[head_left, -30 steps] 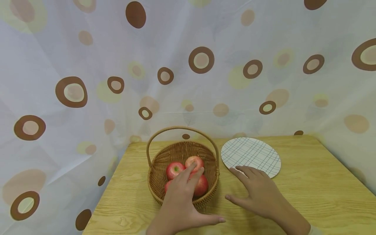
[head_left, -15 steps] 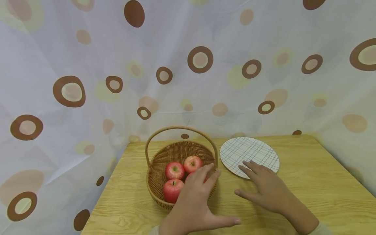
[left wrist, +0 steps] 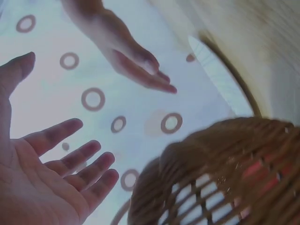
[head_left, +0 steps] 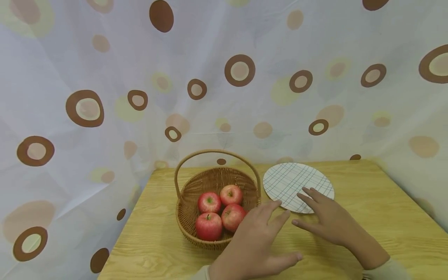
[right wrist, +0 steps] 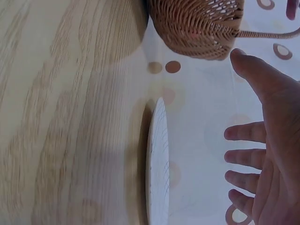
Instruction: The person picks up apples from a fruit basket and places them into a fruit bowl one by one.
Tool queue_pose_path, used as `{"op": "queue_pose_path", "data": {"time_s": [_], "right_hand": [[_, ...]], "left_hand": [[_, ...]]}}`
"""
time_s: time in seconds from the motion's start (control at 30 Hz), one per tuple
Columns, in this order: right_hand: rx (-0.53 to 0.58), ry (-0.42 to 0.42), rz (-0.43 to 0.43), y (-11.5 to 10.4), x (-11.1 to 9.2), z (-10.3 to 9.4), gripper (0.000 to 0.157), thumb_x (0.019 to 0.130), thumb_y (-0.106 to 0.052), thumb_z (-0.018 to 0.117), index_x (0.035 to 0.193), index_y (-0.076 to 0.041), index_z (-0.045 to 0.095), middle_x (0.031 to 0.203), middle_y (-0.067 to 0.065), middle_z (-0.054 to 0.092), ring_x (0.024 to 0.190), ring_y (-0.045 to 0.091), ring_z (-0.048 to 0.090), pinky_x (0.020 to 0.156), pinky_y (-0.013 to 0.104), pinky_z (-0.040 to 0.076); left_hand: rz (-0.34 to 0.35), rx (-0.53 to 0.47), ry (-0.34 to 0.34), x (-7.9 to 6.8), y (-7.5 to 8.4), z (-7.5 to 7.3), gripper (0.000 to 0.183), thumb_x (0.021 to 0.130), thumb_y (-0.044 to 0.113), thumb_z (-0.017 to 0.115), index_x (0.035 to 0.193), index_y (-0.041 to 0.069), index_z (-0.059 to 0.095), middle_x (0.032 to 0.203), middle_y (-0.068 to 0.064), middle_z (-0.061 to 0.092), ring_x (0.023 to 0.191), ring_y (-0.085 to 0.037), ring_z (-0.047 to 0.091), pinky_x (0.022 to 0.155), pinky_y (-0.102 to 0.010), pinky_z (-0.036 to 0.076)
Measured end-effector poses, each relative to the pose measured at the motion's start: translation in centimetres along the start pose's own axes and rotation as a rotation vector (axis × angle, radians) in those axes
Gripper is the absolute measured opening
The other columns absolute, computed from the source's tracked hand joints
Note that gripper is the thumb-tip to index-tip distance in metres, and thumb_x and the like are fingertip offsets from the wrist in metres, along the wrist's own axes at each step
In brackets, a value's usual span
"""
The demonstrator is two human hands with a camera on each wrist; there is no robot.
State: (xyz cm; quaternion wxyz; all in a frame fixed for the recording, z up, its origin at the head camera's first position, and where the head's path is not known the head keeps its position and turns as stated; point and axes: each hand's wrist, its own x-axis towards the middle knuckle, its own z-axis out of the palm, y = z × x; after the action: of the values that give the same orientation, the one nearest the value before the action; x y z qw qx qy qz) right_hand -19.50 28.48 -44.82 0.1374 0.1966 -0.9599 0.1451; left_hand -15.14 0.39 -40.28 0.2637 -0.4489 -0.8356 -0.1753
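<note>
A brown wicker basket (head_left: 217,175) with an arched handle stands on the table, several red apples (head_left: 209,226) inside it. To its right lies a round white plate (head_left: 285,182) with a blue grid pattern. My left hand (head_left: 255,241) is held up in front of the basket's right side, fingers spread and holding nothing; it covers part of the rim. My right hand (head_left: 332,221), also with fingers extended and nothing in it, overlaps the plate's near edge in the head view. In the right wrist view the palm (right wrist: 279,159) is beside the plate, fingers apart from it.
The light wooden table (head_left: 140,241) ends at the back and sides against a pale curtain (head_left: 266,46) patterned with brown and beige circles. The basket handle (head_left: 217,151) rises as an arch above the apples.
Both hands have moved to the right, the left one from over the apples to beside the basket, uncovering them. Basket, apples and plate have stayed in place.
</note>
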Motion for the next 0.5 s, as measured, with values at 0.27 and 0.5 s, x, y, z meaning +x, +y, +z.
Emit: {"op": "queue_pose_path", "data": {"time_s": [0.27, 0.5], "right_hand": [[0.034, -0.052, 0.013, 1.9, 0.1, 0.6, 0.085, 0.095, -0.062, 0.072, 0.156, -0.007, 0.052, 0.167, 0.027, 0.039, 0.147, 0.058, 0.04, 0.105, 0.077, 0.044], [0.002, -0.062, 0.019, 3.9, 0.4, 1.5, 0.087, 0.093, -0.061, 0.075, 0.156, -0.006, 0.051, 0.167, 0.028, 0.036, 0.147, 0.06, 0.038, 0.108, 0.077, 0.042]], "left_hand": [[0.057, 0.022, -0.04, 0.7, 0.8, 2.3, 0.069, 0.094, 0.068, 0.067, 0.141, 0.018, 0.065, 0.152, -0.008, 0.057, 0.138, -0.021, 0.059, 0.113, -0.039, 0.052], [0.063, 0.05, -0.081, 1.7, 1.1, 4.2, 0.074, 0.096, 0.069, 0.064, 0.147, 0.015, 0.062, 0.147, -0.008, 0.061, 0.136, -0.02, 0.061, 0.111, -0.037, 0.053]]}}
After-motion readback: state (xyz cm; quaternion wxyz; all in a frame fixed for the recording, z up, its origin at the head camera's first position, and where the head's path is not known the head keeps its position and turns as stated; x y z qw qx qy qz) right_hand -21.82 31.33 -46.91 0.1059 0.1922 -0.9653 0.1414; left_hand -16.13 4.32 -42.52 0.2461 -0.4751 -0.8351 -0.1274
